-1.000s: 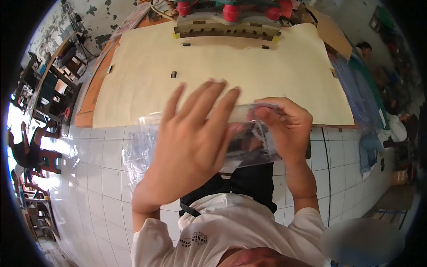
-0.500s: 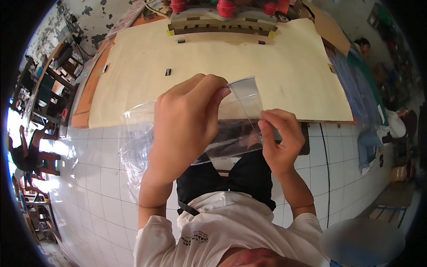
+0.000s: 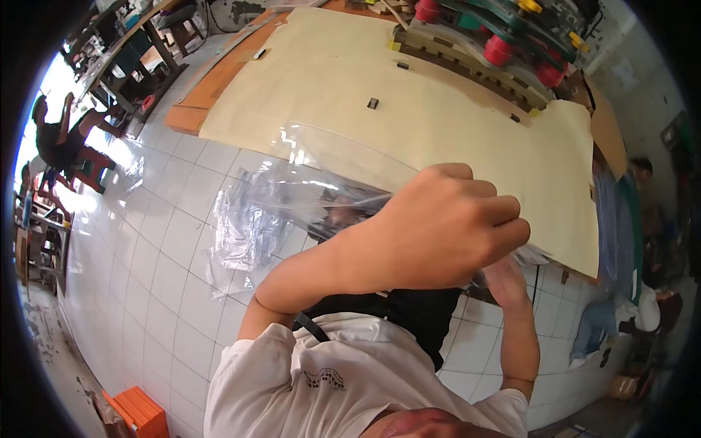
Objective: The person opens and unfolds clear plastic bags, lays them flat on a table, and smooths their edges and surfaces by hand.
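My left hand point(image 3: 456, 226) is closed in a fist, seen from its back, and grips a clear plastic sheet point(image 3: 321, 164). The shiny, creased sheet trails left from behind this hand, over the table's front edge. Just below and behind the left fist is my right hand point(image 3: 505, 283), with its fingers hidden from me. A bit of clear plastic shows beside the right hand, but I cannot see whether it is held there.
A pale-topped table point(image 3: 307, 66) spans the front, with small dark blocks point(image 3: 373, 104) on it. At its back stands a machine with red knobs point(image 3: 496, 50). More crumpled plastic point(image 3: 244, 226) hangs at left. An orange box point(image 3: 136, 412) sits lower left; other people are at both sides.
My view has turned, and the table now slants. My left hand has moved right, crossing over the right hand and drawing the plastic sheet along. The right fingers have gone out of sight.
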Demonstrator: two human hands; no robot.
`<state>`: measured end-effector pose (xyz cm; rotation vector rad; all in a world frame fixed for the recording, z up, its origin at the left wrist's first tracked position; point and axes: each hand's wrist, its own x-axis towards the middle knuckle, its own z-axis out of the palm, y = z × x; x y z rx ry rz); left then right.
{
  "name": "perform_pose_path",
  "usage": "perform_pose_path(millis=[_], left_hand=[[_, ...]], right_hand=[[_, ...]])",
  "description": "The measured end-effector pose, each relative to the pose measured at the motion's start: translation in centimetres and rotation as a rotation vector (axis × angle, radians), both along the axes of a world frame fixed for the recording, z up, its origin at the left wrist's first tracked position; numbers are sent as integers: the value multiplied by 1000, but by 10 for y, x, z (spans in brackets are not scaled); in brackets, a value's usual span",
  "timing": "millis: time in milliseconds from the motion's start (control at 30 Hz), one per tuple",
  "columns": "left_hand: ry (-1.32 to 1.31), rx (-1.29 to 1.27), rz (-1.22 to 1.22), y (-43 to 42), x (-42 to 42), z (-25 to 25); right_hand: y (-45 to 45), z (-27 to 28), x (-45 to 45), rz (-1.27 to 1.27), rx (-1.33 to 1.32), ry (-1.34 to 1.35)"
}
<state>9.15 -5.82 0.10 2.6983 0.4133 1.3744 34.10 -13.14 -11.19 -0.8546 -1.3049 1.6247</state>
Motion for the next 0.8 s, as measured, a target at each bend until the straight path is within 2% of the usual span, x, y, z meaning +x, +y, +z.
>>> perform_pose_path(millis=[100, 267, 433, 533, 600, 667, 767, 800], left_hand=[[-34, 3, -94, -6, 7, -3], [-94, 52, -235, -37, 37, -15], [-137, 72, -260, -64, 57, -24], [-77, 71, -286, -71, 59, -26], [-72, 63, -306, -75, 61, -29], [-83, 60, -327, -77, 60, -28], [-80, 57, -371, -82, 61, -29], [-60, 52, -393, -84, 62, -30]], right_hand=[[3, 1, -4, 48, 73, 38], [14, 15, -59, 6, 218, -49], [21, 18, -119, -79, 359, -136], [20, 20, -135, -103, 410, -208], [8, 35, -136, -143, 440, -409], [-9, 56, -136, -179, 455, -865], [-10, 47, -140, -229, 446, -1235], [2, 19, -138, -105, 419, -712]])
